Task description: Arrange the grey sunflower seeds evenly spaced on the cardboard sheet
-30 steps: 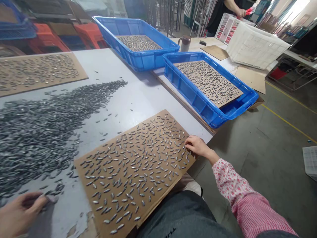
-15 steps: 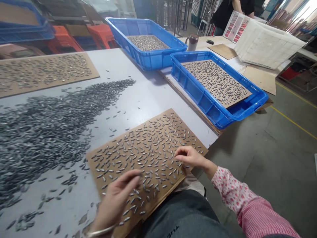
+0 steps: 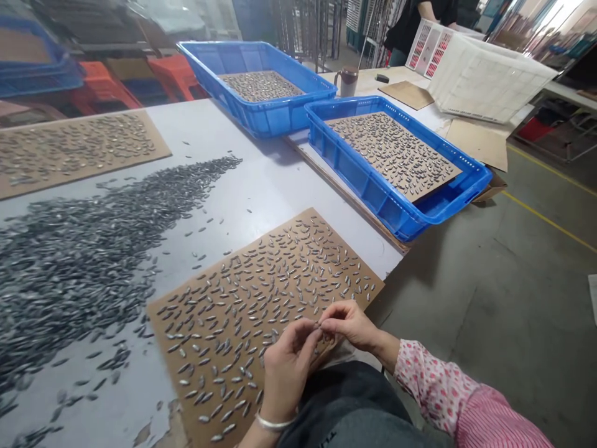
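Head view: low in the frame's centre, left hand (image 3: 285, 367) and right hand (image 3: 347, 323) meet fingertip to fingertip, pinching a small metal piece (image 3: 318, 324) over the cardboard sheet (image 3: 261, 311) on the surface (image 3: 261, 186).

Even, fairly bright daylight fills the scene, strongest at the top right corner, where it blows out to white. The tabletop (image 3: 261, 186) gives a soft sheen without hard glare, and the blue crates (image 3: 396, 205) cast faint shadows. Wide-lens distortion bends the edges. The far left is smeared with blur; the centre stays sharp.
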`<move>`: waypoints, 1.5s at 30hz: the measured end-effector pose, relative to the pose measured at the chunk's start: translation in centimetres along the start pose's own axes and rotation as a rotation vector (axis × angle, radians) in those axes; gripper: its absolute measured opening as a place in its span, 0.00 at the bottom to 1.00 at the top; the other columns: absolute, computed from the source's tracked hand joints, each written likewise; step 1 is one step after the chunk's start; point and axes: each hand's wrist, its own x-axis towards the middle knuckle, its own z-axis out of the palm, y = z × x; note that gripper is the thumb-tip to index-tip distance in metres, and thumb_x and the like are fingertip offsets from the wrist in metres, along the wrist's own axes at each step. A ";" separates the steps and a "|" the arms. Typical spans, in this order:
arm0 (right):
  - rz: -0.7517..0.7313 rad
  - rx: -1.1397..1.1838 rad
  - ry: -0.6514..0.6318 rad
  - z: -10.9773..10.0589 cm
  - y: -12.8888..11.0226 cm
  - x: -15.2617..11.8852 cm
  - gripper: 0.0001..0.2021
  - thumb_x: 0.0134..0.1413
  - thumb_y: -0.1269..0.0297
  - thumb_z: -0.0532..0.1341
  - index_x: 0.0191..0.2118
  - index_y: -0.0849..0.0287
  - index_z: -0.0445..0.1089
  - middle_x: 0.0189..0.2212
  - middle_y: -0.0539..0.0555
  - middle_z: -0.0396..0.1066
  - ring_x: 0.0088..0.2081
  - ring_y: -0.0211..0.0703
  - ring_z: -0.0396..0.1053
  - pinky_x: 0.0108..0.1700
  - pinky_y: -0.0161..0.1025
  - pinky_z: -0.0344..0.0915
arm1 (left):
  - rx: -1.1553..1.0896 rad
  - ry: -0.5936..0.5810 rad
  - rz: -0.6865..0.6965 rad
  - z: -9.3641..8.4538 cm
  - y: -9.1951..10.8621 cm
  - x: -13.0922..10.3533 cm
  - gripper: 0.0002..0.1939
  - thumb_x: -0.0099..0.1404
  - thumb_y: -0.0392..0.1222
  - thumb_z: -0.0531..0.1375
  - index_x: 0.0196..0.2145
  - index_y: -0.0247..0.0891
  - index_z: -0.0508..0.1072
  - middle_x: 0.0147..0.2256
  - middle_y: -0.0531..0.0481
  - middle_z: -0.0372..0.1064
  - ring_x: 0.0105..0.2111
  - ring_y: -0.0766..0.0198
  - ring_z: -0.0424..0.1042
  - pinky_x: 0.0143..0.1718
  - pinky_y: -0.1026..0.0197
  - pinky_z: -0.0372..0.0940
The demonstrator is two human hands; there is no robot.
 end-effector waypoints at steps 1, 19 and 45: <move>-0.023 0.013 0.007 0.1 -0.1 0.0 0.13 0.42 0.58 0.70 0.29 0.64 0.73 0.19 0.49 0.71 0.19 0.32 0.64 0.24 0.30 0.63 | -0.058 0.009 -0.032 0.2 0.1 0.0 0.11 0.56 0.48 0.62 0.34 0.40 0.72 0.30 0.51 0.75 0.29 0.63 0.75 0.34 0.63 0.71; -0.393 -1.330 0.194 -8.3 -6.9 3.2 0.04 0.56 0.72 0.57 0.33 0.60 0.69 0.32 0.53 0.68 0.36 0.39 0.64 0.41 0.36 0.60 | -0.184 0.163 -0.202 -1.2 -2.5 -0.2 0.18 0.54 0.51 0.63 0.38 0.35 0.74 0.33 0.48 0.73 0.32 0.63 0.72 0.36 0.63 0.68; -0.381 -1.772 0.172 -6.8 -5.8 6.6 0.05 0.58 0.66 0.58 0.35 0.59 0.71 0.35 0.54 0.66 0.39 0.42 0.61 0.40 0.36 0.58 | -0.187 0.092 -0.207 -1.4 -2.1 -1.1 0.16 0.54 0.52 0.63 0.34 0.37 0.74 0.31 0.49 0.73 0.31 0.64 0.72 0.34 0.65 0.69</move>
